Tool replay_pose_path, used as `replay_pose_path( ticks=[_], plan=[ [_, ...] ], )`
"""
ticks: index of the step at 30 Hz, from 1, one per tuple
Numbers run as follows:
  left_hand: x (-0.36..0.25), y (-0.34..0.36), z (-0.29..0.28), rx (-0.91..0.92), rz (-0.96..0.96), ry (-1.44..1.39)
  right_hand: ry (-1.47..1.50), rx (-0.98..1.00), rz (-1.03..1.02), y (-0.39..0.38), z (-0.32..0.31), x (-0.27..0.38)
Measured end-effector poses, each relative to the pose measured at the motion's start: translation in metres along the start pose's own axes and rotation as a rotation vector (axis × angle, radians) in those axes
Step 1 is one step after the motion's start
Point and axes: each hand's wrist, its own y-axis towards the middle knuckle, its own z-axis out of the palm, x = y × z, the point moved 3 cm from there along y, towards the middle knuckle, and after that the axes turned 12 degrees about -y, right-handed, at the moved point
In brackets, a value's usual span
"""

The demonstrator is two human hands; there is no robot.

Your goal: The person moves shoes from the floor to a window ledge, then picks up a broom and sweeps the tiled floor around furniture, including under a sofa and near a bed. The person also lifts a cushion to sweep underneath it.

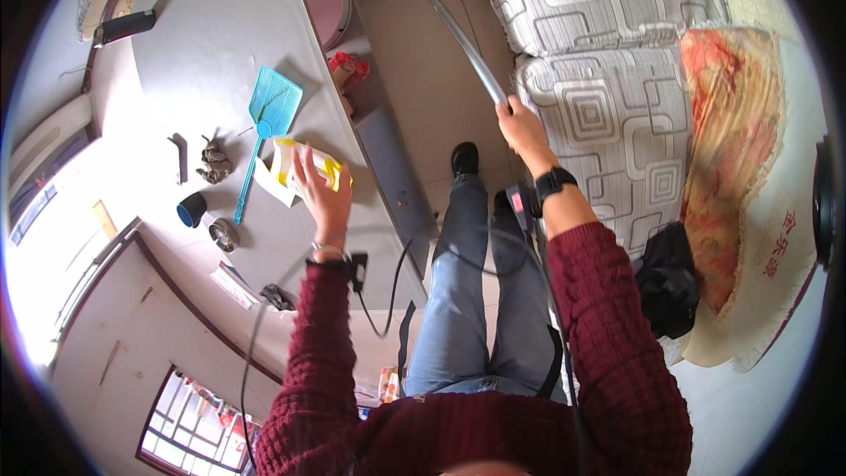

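Gripping broom (454,31); red lettering (777,244) further right

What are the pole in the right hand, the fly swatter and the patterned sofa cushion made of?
Pole: probably metal or coated tube, smooth grey; bright streak along it.
Fly swatter: likely moulded plastic, satin; uniform turquoise, gridded head.
Sofa cushion: fabric cover, matte; fine streaky texture, soft rounded edges.
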Motion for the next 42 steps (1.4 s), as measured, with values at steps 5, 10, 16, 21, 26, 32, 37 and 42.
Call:
replay_pose_path(
  ticks=[5, 10, 16, 21, 26, 32, 37, 42],
  plan=[
    [0.052, -0.138, -0.01, 0.04, -0.452, 0.216, -0.12, 0.112, 0.083, -0.137, 0.011, -0.11],
    [0.076, -0.183, 0.009, 0.298, -0.689, 0.361, -0.341, 0.209, 0.213, -0.301, -0.024, -0.196],
    [0.071, -0.185, 0.017, 0.409, -0.546, 0.489, -0.102, 0.107, 0.119, -0.401, -0.064, -0.205],
    [0.084, -0.19, 0.021, 0.393, -0.479, 0.388, -0.062, -0.065, -0.008, -0.348, -0.033, -0.166],
    [0.088, -0.193, 0.023, 0.389, -0.517, 0.354, -0.07, 0.04, 0.09, -0.198, 0.003, -0.092],
    [0.09, -0.191, 0.023, 0.403, -0.57, 0.322, 0.148, 0.209, 0.276, -0.184, 0.04, -0.069],
    [0.096, -0.194, 0.024, 0.349, -0.537, 0.307, 0.087, 0.117, 0.336, -0.311, 0.124, -0.141],
    [0.101, -0.196, 0.028, 0.406, -0.528, 0.389, 0.251, 0.114, 0.303, -0.479, 0.217, -0.209]
  ],
)
